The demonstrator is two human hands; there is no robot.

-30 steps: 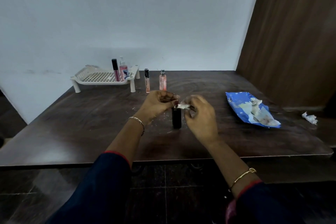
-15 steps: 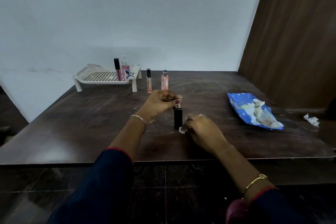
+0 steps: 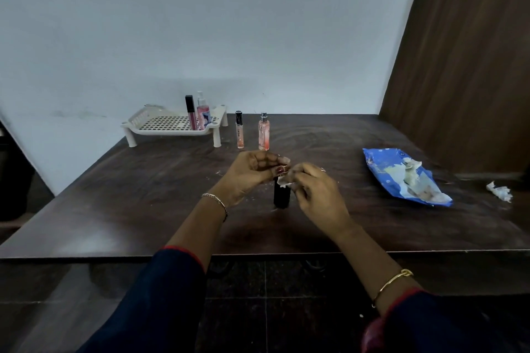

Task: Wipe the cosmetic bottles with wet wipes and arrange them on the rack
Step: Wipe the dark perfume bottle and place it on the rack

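**Obs. A:** Entry, head view. Your left hand [image 3: 252, 172] sits over the top of the black bottle [image 3: 282, 193]. Its fingers are curled and the thumb and fingertips pinch the cap end.

**Obs. B:** Confirmed. Your right hand [image 3: 315, 192] is just right of the bottle with its fingers curled in. It pinches a small scrap of wet wipe [image 3: 285, 179] against the bottle's upper part. Your two hands nearly meet at the bottle's top.

**Obs. A:** Bottle position: upright on the table [image 3: 143, 195], near the middle, between your hands and below them. The base rests on the wood. The lower body is exposed and the top is covered by your fingers and the wipe.

**Obs. B:** Appearance: a dark, plain cylinder. No label can be read in this light. The wipe is white and crumpled.

**Obs. A:** Other items. The white perforated rack [image 3: 172, 126] stands at the far left of the table. A lip gloss tube [image 3: 190, 113] and a pink spray bottle [image 3: 203, 113] stand on its right end, side by side.

**Obs. B:** Just right of the rack, on the table itself, are a slim tube [image 3: 239, 130] and a pink perfume bottle [image 3: 263, 133]. Both are upright and stand beyond your hands.

**Obs. A:** The blue wipes pack [image 3: 401, 178] lies to your right with white sheets showing at its opening. A crumpled wipe [image 3: 500, 191] lies farther right, apart from the pack.
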